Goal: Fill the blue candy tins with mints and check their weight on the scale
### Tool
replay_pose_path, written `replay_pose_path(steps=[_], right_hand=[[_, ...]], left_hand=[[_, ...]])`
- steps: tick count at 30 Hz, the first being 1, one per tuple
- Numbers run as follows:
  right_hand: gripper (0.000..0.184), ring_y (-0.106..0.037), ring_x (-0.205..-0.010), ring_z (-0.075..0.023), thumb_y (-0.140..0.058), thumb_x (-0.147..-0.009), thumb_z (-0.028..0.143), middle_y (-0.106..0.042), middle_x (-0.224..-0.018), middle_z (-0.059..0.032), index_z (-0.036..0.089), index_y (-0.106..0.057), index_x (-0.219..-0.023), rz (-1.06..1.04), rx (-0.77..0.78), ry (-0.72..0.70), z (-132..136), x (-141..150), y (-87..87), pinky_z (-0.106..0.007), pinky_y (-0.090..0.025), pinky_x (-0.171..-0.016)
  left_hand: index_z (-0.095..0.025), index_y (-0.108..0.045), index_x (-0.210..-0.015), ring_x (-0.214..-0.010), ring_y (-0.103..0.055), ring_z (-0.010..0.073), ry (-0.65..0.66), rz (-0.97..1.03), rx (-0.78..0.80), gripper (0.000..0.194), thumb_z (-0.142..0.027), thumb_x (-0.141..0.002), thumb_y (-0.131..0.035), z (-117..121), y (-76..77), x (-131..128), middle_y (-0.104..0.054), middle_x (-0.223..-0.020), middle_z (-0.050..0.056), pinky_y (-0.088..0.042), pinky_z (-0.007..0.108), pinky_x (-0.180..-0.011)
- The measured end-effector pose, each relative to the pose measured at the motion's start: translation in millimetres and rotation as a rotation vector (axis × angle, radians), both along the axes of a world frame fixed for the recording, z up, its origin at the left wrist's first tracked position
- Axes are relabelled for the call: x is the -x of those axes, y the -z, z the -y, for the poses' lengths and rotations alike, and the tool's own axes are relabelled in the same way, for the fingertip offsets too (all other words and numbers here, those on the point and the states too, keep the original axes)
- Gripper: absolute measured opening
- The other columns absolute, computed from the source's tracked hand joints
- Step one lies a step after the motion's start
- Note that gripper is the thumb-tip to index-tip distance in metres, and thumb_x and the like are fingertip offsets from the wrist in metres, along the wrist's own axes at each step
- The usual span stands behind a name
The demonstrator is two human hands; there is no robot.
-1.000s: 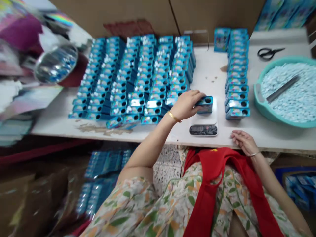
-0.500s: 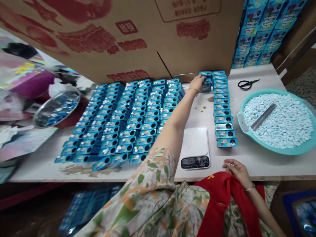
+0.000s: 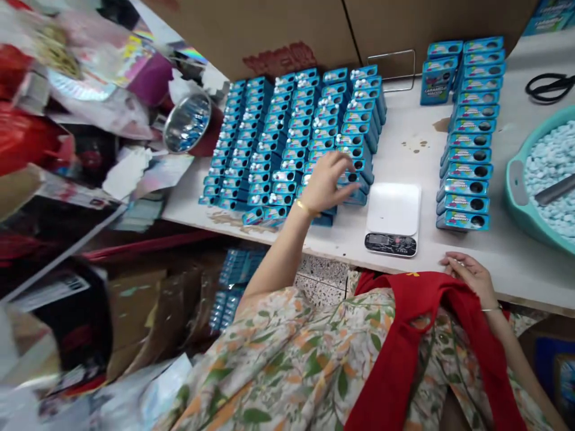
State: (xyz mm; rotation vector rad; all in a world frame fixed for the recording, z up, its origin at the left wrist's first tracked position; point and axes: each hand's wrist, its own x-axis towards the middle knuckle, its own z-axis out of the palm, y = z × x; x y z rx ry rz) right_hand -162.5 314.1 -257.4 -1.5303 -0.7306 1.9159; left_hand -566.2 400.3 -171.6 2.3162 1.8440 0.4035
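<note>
My left hand (image 3: pixel 327 182) hovers over the front of the nearest rows of blue candy boxes (image 3: pixel 351 140), its fingers apart and nothing visible in them. Small white candies sit on top of many of these boxes. At the table's front edge, my right hand (image 3: pixel 471 276) is closed, with small white candies showing at its fingertips. A white kitchen scale (image 3: pixel 393 209) lies between the two hands, its pan bare. Beyond the right hand runs a single column of blue boxes (image 3: pixel 469 155) with dark round holes in their tops.
A turquoise basin (image 3: pixel 516 185) of white candies with a grey scoop (image 3: pixel 557 190) is at the right, below black scissors (image 3: pixel 548 88). One box (image 3: pixel 435 81) stands by a wire stand (image 3: pixel 411 70). A metal bowl (image 3: pixel 168 129) and cluttered bags are at the left; cardboard rises behind.
My left hand has left the far boxes beside the wire stand and come back toward me over the left rows. The view has swung left and down. My right hand stays closed.
</note>
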Motion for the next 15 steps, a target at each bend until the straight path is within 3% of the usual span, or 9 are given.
replay_pose_path(steps=[3, 6, 8, 12, 15], right_hand=[[0.047, -0.055, -0.056, -0.0067, -0.091, -0.060, 0.044, -0.073, -0.085, -0.0066, 0.017, -0.073, -0.094, -0.005, -0.035, 0.017, -1.2, 0.3, 1.4, -0.016, -0.042, -0.046], [0.046, -0.057, -0.058, -0.0066, -0.094, -0.056, 0.040, -0.073, -0.083, -0.0065, 0.016, -0.073, -0.090, -0.021, -0.057, 0.045, -4.0, 1.8, -0.6, -0.014, -0.043, -0.046], [0.044, -0.062, -0.064, -0.0084, -0.095, -0.054, 0.036, -0.073, -0.083, -0.0062, 0.016, -0.073, -0.087, -0.042, -0.010, 0.064, -5.8, 3.4, -5.3, -0.014, -0.048, -0.050], [0.048, -0.070, -0.086, -0.0138, -0.096, -0.047, 0.025, -0.074, -0.090, -0.0076, 0.017, -0.074, -0.089, -0.129, 0.132, 0.057, -5.8, 9.2, -21.7, -0.016, -0.058, -0.070], [0.044, -0.070, -0.086, -0.0139, -0.096, -0.050, 0.025, -0.075, -0.091, -0.0083, 0.018, -0.074, -0.087, -0.146, 0.150, -0.012, -1.8, 14.4, -32.5, -0.017, -0.059, -0.072]], left_hand=[[-0.024, -0.062, -0.103, -0.124, -0.048, 0.0318, -0.096, -0.071, 0.010, 0.033, -0.054, -0.088, -0.061, 46.1, 20.7, 1.4, -0.058, -0.131, 0.007, -0.036, 0.056, -0.105], [-0.024, -0.061, -0.092, -0.132, -0.042, 0.0321, -0.151, -0.063, -0.001, 0.018, -0.041, -0.092, -0.056, 55.2, 31.6, -3.9, -0.057, -0.136, 0.005, -0.028, 0.059, -0.111], [-0.023, -0.059, -0.089, -0.129, -0.046, 0.0313, -0.117, -0.025, -0.020, 0.014, -0.036, -0.092, -0.055, 54.7, 22.7, -11.0, -0.059, -0.133, 0.005, -0.029, 0.058, -0.112], [-0.023, -0.060, -0.095, -0.116, -0.055, 0.0290, 0.011, 0.010, -0.052, 0.015, -0.035, -0.095, -0.052, 49.2, -10.4, -35.8, -0.059, -0.126, 0.008, -0.043, 0.051, -0.101], [-0.023, -0.061, -0.096, -0.112, -0.056, 0.0279, 0.128, 0.007, -0.046, 0.014, -0.035, -0.094, -0.054, 34.0, -16.0, -62.5, -0.058, -0.122, 0.008, -0.046, 0.048, -0.097]])
